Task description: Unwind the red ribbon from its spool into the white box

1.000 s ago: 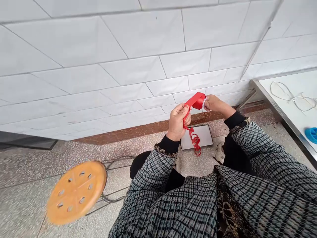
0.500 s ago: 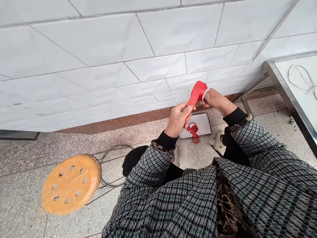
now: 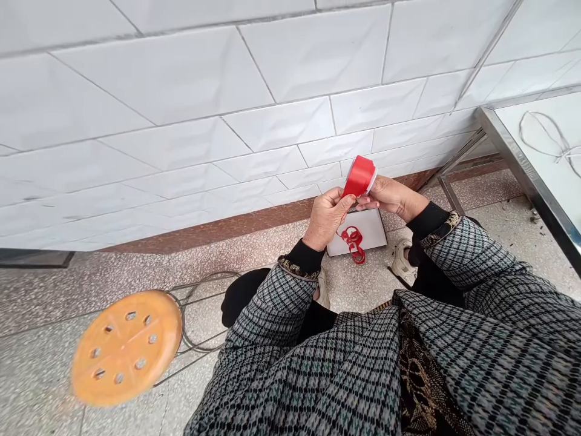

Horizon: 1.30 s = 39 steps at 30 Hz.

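A spool of red satin ribbon (image 3: 361, 174) with a white rim is held up between my hands, in front of the tiled wall. My left hand (image 3: 325, 219) is closed on the ribbon just below the spool, its thumb lying on top. At the spool's right side, my right hand (image 3: 389, 196) grips by the white rim, some fingers showing underneath. Loose coils of red ribbon (image 3: 354, 241) hang below my left hand, over a pale, dark-edged box or board (image 3: 374, 229) on the floor.
An orange round stool (image 3: 124, 348) with holes and metal legs stands at lower left. A metal-framed table (image 3: 521, 163) with a thin loop of wire (image 3: 547, 136) is on the right. White tiled wall (image 3: 272, 127) rises close ahead. My shoes (image 3: 403, 263) rest beside the box.
The spool has tipped and come closer to my left hand, so less ribbon stretches between them. My right hand has shifted slightly down and left, with its fingers lower under the spool.
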{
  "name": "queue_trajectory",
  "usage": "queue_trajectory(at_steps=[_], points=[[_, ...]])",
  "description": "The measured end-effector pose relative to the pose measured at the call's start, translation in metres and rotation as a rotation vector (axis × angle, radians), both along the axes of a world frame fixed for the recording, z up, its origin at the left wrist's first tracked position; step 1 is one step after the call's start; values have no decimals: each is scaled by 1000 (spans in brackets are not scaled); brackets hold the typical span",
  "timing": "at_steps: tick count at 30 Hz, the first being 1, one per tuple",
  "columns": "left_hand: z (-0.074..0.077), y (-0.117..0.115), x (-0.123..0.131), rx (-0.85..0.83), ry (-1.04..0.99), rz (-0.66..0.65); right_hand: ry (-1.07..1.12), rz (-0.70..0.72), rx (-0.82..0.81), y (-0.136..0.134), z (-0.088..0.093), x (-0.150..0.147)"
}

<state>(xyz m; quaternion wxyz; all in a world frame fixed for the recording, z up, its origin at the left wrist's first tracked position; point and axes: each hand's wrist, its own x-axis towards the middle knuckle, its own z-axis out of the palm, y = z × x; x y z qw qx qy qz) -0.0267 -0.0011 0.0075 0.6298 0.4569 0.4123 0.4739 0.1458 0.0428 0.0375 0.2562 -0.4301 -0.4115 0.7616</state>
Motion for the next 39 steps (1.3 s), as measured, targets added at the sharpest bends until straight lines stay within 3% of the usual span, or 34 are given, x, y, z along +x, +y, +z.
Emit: queue_trajectory(at_steps=[4,10,14,16,18,22,25,27,31,36,39], points=[[-7,4,-2,1,-18,12,62,9,-101,0,6,2],[2,4,-10,-76,-139,-131,130,323,-292,-5,-3,4],[7,4,-13,-93,-177,-182,226,402,-305,-15,-10,-2],[6,5,-14,-92,-196,-182,156,427,-236,-15,-9,-4],[5,6,-13,-93,-223,-179,-24,389,-66,-11,-4,-2],[3,9,-12,-121,-253,-160,-604,103,577,2,5,10],[3,8,-11,-164,-226,-192,-939,62,946,6,9,15],[2,7,-9,-190,-211,-224,-1105,130,1011,5,11,15],[1,5,-5,-214,-216,-252,-1319,237,975,0,17,10],[-1,5,-6,-266,-204,-245,-1349,310,951,1,18,9],[-3,5,-8,-290,-198,-254,-1223,282,979,6,12,14]])
